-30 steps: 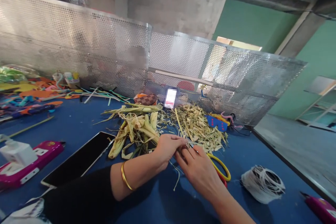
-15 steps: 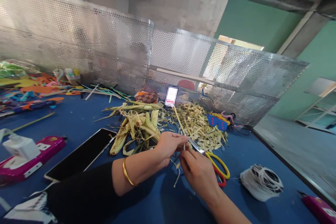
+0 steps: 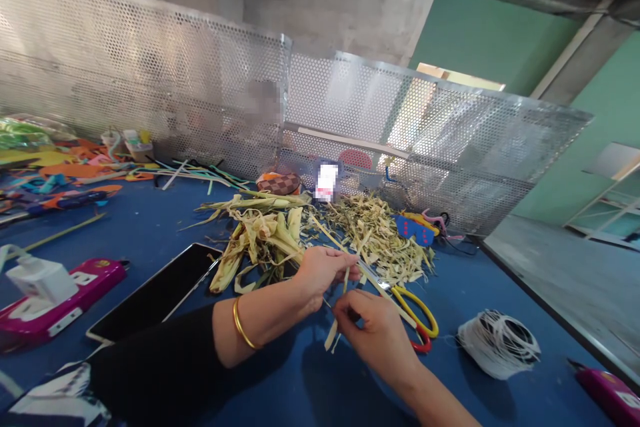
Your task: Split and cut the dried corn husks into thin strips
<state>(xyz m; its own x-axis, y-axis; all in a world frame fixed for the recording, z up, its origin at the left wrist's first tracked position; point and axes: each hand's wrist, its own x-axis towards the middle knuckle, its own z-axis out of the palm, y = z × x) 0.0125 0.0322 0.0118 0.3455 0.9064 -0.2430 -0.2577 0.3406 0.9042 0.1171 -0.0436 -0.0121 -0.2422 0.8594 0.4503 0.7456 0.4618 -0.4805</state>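
My left hand [image 3: 320, 272] pinches the upper part of a thin pale leaf strip [image 3: 339, 310] above the blue table [image 3: 150, 227]. My right hand [image 3: 376, 333], just below and to the right, pinches the same strip lower down, pulling it apart along its length. A gold bangle [image 3: 240, 323] sits on my left wrist. Scissors [image 3: 405, 303] with yellow and red handles lie on the table just right of my hands. Behind my hands lies a heap of whole dried leaves [image 3: 260, 240] and a heap of cut strips [image 3: 375, 233].
A dark phone [image 3: 155, 293] lies at the left, beside a pink power strip [image 3: 55, 297] with a white charger. A coil of white cord [image 3: 500, 343] sits at the right, a pink tool [image 3: 607, 390] beyond it. Perforated metal screens [image 3: 200, 93] wall the table's back; coloured foam pieces [image 3: 65, 173] lie far left.
My right hand has moved down and toward me, drawing the strip apart from my left hand's pinch. The long strip's far end now slants up to the left.
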